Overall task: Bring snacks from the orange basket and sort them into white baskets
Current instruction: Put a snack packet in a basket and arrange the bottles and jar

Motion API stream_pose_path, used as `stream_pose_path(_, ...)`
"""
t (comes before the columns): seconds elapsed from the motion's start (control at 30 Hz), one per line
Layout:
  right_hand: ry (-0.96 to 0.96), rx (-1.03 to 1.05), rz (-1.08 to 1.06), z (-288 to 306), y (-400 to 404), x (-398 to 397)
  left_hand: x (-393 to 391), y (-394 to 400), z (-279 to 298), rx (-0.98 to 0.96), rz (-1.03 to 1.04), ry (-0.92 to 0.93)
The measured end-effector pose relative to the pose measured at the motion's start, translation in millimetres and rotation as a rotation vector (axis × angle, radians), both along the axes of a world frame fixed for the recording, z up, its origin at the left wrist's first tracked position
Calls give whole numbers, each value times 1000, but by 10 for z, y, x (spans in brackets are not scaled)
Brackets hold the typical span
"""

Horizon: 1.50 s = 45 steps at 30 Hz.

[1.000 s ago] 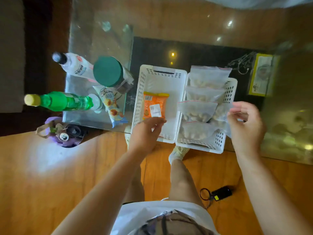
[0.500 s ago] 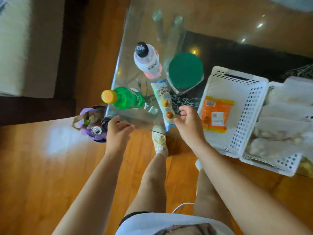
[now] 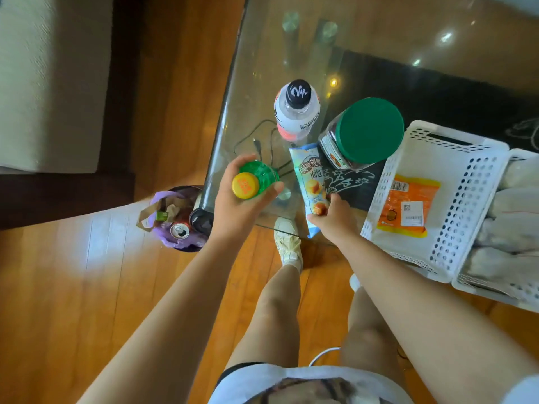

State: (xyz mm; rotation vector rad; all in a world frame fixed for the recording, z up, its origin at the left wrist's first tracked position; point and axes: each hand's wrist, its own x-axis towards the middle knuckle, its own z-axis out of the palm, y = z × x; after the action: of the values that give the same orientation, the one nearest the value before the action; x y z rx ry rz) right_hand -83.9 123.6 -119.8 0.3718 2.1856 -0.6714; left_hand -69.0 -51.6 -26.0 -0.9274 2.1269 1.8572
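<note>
Half a second ago the left hand (image 3: 239,205) was down by the table's near edge with nothing in it; now it has come up and wraps its fingers around the green plastic bottle with the yellow cap (image 3: 253,179). The right hand (image 3: 332,220) was touching the long light-blue snack packet with bread pictures (image 3: 311,188) then, and now it pinches the packet's near end. The packet lies flat on the clear glass table (image 3: 256,53), near the table's front edge.

Just beside the packet stands a clear jar with a round green lid (image 3: 368,130). Behind the packet stands a white bottle with a black cap (image 3: 297,109).

To the right sits a white plastic basket with holes in its sides (image 3: 450,252). One flat orange snack packet (image 3: 407,206) lies inside it. A second white basket (image 3: 525,293) touches its right side and holds pale clear bags (image 3: 513,228).

On the wooden floor (image 3: 73,287), left of the table corner, stands a dark bin with a purple bag and a drink can (image 3: 178,220) in it.
</note>
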Motion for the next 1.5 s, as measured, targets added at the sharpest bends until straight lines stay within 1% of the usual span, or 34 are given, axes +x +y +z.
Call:
stream_pose_path(0.13, -3, -219, -126, 286, 12, 127, 17, -3, -25, -17, 16, -9)
stream_pose_path(0.27, -8, -380, -235, 615, 203, 478, 11, 51, -21, -23, -17, -20)
stream_pose_path(0.37, -3, -518, -430, 788, 468, 738, 6, 198, -11, -25, -14, -24)
stream_pose_path(0.43, 62, -514, -538, 872, 678, 826, 12, 314, -14, -19, 11, -29)
stream_pose_path(0.57, 237, -384, -650, 961, 1101, 814, 13, 570, -4, 6, -9, -19)
stream_pose_path(0.67, 317, -212, -658, 924, 1409, 694, -1, 747, 7, -16, -52, -4)
stream_pose_path(0.77, 308, -3, -566, 795, 1651, 528, -7, 876, 8, -42, -76, -12)
stream_pose_path(0.9, 296, 212, -327, 613, 1730, 321, -26, 988, 7, -66, -104, 18)
stream_pose_path(0.97, 271, 290, -236, 542, 1734, 264, -32, 1007, 5, -43, -72, 7)
stream_pose_path(1.1, 241, 377, -196, 462, 1756, 229, 24, 1031, 10, -8, 12, -31)
stream_pose_path(1.2, 254, 397, -156, 432, 1761, 248, 134, 1167, -17, -64, 170, -134)
stream_pose_path(1.23, 257, 395, -150, 427, 1767, 250, 184, 1232, -42, -115, 212, -203)
stream_pose_path(1.27, 259, 392, -150, 422, 1774, 249, 229, 1322, -47, -151, 214, -327)
stream_pose_path(1.3, 257, 389, -153, 416, 1783, 248, 286, 1423, -63, -147, 166, -461)
stream_pose_path(1.33, 256, 384, -154, 410, 1792, 249, 333, 1552, -63, -122, 79, -551)
stream_pose_path(1.37, 255, 378, -150, 405, 1799, 253, 375, 1685, -54, -114, -38, -565)
stream_pose_path(1.4, 256, 371, -144, 400, 1806, 254, 389, 1833, -36, -158, -195, -497)
stream_pose_path(1.5, 259, 366, -119, 381, 1830, 242, 274, 2278, -120, -410, -796, -117)
